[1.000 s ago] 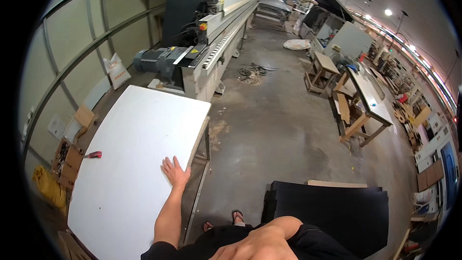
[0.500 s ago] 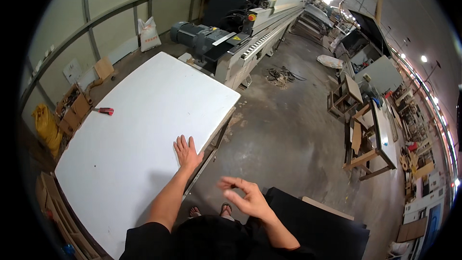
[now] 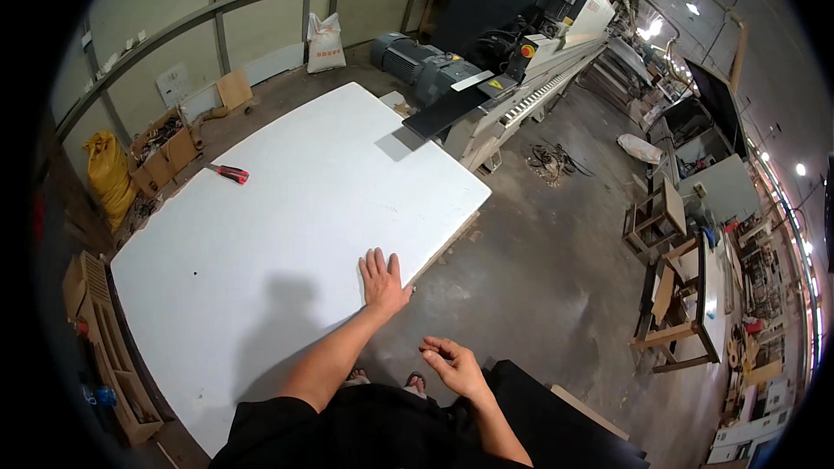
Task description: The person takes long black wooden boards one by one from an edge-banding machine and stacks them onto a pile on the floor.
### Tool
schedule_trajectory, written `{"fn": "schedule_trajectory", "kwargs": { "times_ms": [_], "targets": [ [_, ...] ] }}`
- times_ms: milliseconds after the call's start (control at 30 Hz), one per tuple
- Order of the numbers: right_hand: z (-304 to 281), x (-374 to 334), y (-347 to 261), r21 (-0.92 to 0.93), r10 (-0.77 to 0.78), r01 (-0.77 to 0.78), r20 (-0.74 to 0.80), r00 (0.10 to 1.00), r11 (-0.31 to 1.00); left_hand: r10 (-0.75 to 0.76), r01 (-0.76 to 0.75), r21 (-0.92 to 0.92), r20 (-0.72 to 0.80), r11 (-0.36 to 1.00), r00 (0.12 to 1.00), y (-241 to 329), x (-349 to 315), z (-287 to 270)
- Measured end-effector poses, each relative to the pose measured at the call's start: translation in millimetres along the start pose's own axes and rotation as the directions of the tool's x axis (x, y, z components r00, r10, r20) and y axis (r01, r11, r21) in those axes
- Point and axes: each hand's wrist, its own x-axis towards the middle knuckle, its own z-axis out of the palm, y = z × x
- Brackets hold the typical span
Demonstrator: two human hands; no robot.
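Orange-red print runs across the white sack point(image 3: 326, 39) by the wall point(image 3: 269, 30) — too small to read. A yellow triangular sign point(image 3: 495, 83) stands on the machine point(image 3: 486, 0) — its symbol unclear.

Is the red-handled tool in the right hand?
No: the red-handled tool lies on the white panel, well away from the right hand.
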Motion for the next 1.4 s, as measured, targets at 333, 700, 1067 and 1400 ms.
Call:
{"fn": "schedule_trajectory", "kwargs": {
  "times_ms": [333, 700, 1067, 1400],
  "targets": [
    [34.8, 37.3, 24.8, -0.269, -0.070, 0.067, -0.002, 0.998, 0.961, 0.025, -0.025, -0.066, -0.006, 0.997, 1.000, -0.6, 4.5, -1.8],
    [18.6, 30.5, 15.4, -0.404, 0.005, 0.033, 0.092, 0.996, 0.914, 0.114, -0.086, -0.318, 0.072, 0.944, 0.991, -25.7, 16.8, -13.2],
    [-20.7, 46.4, 56.9, -0.425, -0.045, 0.036, -0.013, 0.999, 0.905, 0.002, -0.005, 0.065, 0.049, 0.998, 0.999, -100.8, 132.7, -120.6],
    [-46.0, -45.7, 214.2, 0.131, 0.628, -0.625, -0.334, 0.703, 0.770, -0.096, 0.068, 0.124, 0.234, 0.990, 0.967, -111.8, 141.0, -106.5]
  ]
}}
